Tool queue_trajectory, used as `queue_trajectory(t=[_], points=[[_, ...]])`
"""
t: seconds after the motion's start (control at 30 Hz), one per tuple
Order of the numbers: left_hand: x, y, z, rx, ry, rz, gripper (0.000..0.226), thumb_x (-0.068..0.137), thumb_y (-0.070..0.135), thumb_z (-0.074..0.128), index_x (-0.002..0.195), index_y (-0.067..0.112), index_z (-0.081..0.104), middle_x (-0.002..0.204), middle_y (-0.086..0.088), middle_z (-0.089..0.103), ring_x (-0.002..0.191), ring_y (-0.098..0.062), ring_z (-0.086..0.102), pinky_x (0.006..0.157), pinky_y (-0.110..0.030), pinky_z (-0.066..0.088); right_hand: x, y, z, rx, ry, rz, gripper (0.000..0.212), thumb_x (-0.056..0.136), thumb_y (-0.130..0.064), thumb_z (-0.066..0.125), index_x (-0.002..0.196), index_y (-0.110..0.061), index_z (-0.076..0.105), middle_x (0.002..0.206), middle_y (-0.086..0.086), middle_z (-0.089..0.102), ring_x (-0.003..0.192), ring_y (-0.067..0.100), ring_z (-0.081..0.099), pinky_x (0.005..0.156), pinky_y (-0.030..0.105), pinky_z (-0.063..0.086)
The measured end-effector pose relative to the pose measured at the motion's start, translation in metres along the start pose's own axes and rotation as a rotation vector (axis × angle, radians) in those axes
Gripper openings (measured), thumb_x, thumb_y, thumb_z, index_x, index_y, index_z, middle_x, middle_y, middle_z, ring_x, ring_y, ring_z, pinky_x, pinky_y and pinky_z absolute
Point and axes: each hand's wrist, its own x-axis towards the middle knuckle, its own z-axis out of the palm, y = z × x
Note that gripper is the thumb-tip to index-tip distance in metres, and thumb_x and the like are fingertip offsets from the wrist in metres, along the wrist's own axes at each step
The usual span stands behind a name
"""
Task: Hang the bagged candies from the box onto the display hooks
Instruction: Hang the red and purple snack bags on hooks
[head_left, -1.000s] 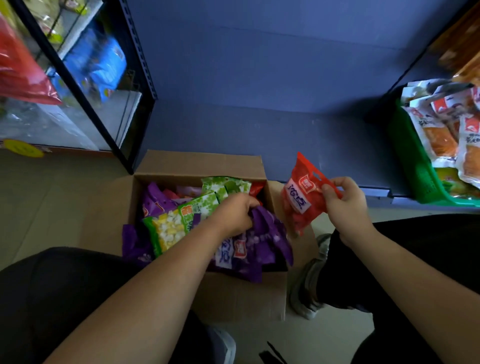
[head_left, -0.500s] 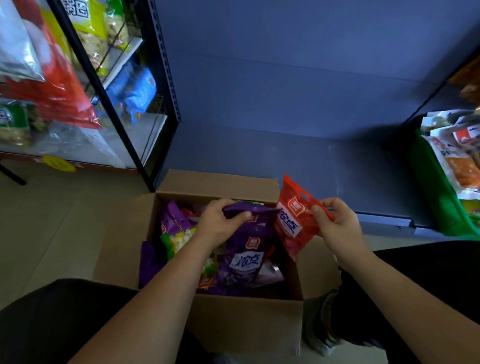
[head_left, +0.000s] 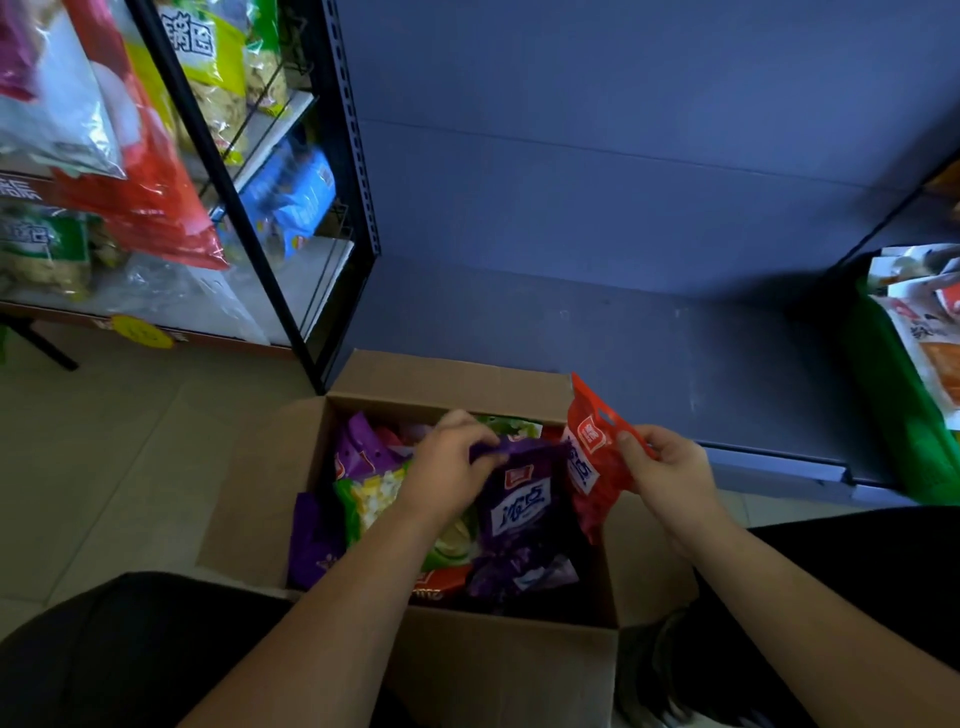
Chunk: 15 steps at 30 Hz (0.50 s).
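An open cardboard box (head_left: 447, 382) stands on the floor between my knees, holding several purple, green and red candy bags. My left hand (head_left: 449, 467) pinches the top edge of a purple candy bag (head_left: 522, 506) and holds it up above the box. My right hand (head_left: 667, 475) grips a red candy bag (head_left: 587, 457) by its right edge, just over the box's right flap. The two held bags touch side by side. No display hooks show in this view.
A black wire rack (head_left: 249, 218) with hanging snack bags stands at the left. A dark blue shelf panel (head_left: 597, 208) rises behind the box. A green basket (head_left: 906, 410) of packets sits at the right. Beige floor tiles (head_left: 104, 467) lie to the left.
My left hand took the purple bag by its top and lifted it out of the box, next to the red bag. The view tilted upward, showing more of the rack.
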Motion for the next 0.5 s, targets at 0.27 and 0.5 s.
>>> queue_trajectory(t=[0.27, 0.5], points=[[0.008, 0.007, -0.009, -0.168, -0.008, -0.164, 0.02, 0.095, 0.026, 0.066, 0.114, 0.024, 0.071, 0.107, 0.0, 0.076, 0.102, -0.015, 0.07, 0.087, -0.038, 0.059, 0.005, 0.002, -0.001, 0.073, 0.018, 0.083, 0.011, 0.088, -0.017, 0.079, 0.08, -0.011, 0.075, 0.078, 0.01, 0.079, 0.071, 0.025, 0.075, 0.078, 0.045, 0.062], [-0.006, 0.032, 0.007, -0.139, -0.155, -0.011, 0.016, 0.091, 0.043, 0.066, 0.101, 0.032, 0.058, 0.098, 0.013, 0.069, 0.092, -0.005, 0.065, 0.08, -0.033, 0.056, 0.003, 0.002, 0.005, 0.082, -0.002, 0.101, 0.012, 0.091, -0.018, 0.076, 0.09, -0.007, 0.074, 0.091, 0.013, 0.079, 0.082, 0.025, 0.076, 0.074, 0.042, 0.064]])
